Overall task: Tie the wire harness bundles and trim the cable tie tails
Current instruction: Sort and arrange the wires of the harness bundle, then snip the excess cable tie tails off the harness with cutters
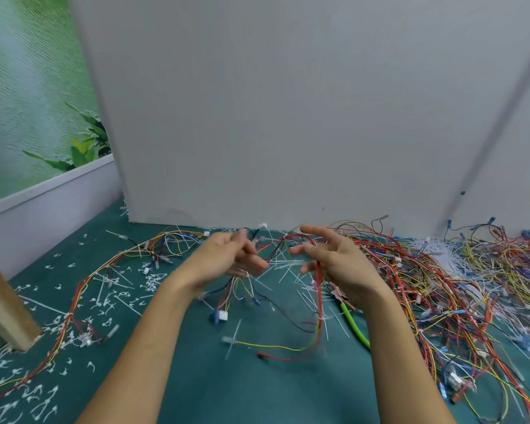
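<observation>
I watch the wire harness [319, 304] arch between the two raised hands. Its long axis runs 9 to 3 o'clock and its ends hang toward 6 above the green surface [211, 387]. The right hand [337, 261] has its grip curled round the red strands. The left hand [227, 258] is blurred, so I cannot tell its grip, though wires dangle beneath it.

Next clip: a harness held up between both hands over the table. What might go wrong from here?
1. The harness hangs from the right hand toward the table, close to the wire pile; its loose ends may snag there.
2. The left hand is blurred, so its hold is unclear; wires might slip.
3. The green tool lies partly under wires and the right forearm; reaching for it may drag wires.
</observation>
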